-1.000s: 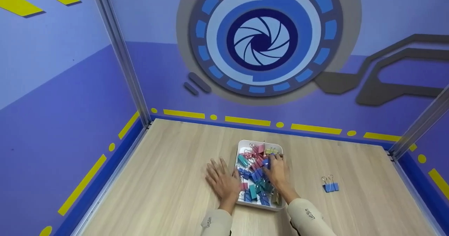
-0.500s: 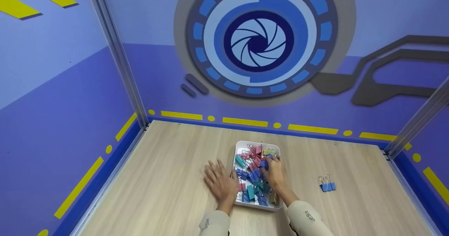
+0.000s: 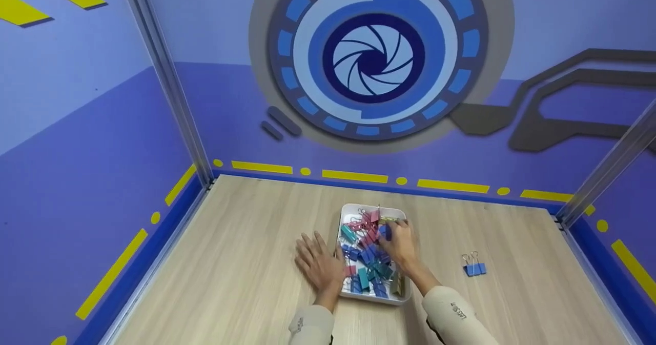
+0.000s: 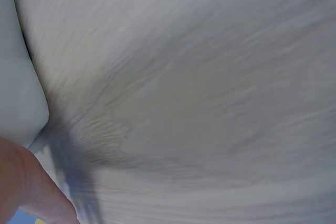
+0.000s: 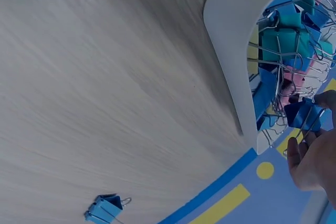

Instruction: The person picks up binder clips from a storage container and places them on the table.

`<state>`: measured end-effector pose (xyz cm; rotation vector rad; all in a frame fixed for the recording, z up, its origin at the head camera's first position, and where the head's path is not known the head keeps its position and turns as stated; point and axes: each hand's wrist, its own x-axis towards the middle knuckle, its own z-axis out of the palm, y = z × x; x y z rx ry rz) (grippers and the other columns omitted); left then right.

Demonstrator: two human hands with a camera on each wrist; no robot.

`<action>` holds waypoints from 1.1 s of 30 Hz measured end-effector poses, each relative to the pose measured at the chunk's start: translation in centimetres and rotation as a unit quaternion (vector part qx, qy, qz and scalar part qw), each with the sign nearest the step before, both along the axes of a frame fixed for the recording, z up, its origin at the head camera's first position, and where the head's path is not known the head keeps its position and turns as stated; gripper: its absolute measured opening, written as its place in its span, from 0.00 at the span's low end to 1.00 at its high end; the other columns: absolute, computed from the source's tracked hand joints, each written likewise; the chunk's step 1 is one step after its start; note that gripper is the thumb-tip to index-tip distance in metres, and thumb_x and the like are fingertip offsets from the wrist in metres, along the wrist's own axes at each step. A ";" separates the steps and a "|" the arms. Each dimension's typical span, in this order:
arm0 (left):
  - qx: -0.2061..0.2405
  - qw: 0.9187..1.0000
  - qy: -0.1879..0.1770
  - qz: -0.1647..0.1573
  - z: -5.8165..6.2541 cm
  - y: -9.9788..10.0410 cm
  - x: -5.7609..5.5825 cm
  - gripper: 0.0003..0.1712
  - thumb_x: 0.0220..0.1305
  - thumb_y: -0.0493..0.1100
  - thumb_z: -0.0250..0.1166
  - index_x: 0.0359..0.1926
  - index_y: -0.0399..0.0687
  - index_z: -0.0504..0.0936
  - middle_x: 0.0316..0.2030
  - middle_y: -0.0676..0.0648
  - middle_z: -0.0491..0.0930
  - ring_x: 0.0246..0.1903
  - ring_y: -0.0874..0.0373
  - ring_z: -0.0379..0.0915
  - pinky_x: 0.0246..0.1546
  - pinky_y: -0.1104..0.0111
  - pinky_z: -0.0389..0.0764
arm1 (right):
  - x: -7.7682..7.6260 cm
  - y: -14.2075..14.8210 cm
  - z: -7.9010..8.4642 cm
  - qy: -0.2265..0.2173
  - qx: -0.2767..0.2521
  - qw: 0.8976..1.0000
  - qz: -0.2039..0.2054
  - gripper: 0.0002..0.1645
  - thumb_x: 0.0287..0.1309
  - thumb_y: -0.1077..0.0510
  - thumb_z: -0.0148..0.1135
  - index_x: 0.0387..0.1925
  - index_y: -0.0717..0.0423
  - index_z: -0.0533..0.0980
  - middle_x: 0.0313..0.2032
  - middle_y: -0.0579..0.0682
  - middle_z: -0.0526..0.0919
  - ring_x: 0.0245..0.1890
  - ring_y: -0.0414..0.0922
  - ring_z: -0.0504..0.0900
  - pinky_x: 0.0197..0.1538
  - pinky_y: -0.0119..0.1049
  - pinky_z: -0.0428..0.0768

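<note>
A white tray [image 3: 340,222] holds a jumble of binder clips in red, teal, blue and yellow. My right hand [image 3: 404,247] is over its right side, pinching a blue binder clip [image 5: 304,115] between thumb and fingers in the right wrist view. Clips in the tray, such as a teal binder clip [image 5: 283,43], lie just beyond it. To the left, my left hand [image 3: 322,269] rests flat on the table with fingers spread, its thumb by the tray's left rim. Only part of that hand shows in the left wrist view.
One blue binder clip [image 3: 474,269] lies alone on the wooden table [image 3: 256,242], right of the tray. Blue-purple printed walls [image 3: 246,104] and metal posts [image 3: 166,78] stand around the table's back and sides.
The head view has shifted slightly. My right fingers have shifted a little around the blue binder clip and now hide more of it. The left hand stays in place.
</note>
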<state>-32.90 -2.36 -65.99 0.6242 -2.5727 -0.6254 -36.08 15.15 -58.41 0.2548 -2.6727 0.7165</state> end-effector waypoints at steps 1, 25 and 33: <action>0.000 1.000 0.001 0.000 0.0 0.0 0.0 0.43 0.69 0.65 0.58 0.76 0.46 0.66 0.78 0.34 0.58 0.78 0.34 0.51 0.76 0.38 0.54 | 0.0 0.1 0.2 0.005 0.002 1.000 0.002 0.26 0.54 0.59 0.77 0.52 0.69 0.82 0.50 0.68 0.85 0.52 0.63 0.82 0.57 0.59 0.82; -0.008 1.000 -0.013 0.000 0.1 -0.5 -0.1 0.43 0.71 0.66 0.54 0.76 0.46 0.65 0.78 0.37 0.57 0.79 0.37 0.49 0.77 0.39 0.51 | -1.0 8.1 4.2 0.079 -0.019 0.996 -0.025 0.26 0.48 0.67 0.74 0.51 0.73 0.80 0.48 0.72 0.84 0.53 0.69 0.79 0.55 0.63 0.82; 0.005 1.000 -0.017 -0.007 0.0 -0.1 0.0 0.43 0.71 0.67 0.54 0.76 0.46 0.65 0.79 0.37 0.56 0.80 0.38 0.47 0.78 0.39 0.50 | 1.6 17.4 3.6 -0.018 0.082 0.993 -0.083 0.29 0.56 0.64 0.71 0.58 0.74 0.75 0.55 0.75 0.79 0.58 0.72 0.75 0.58 0.66 0.78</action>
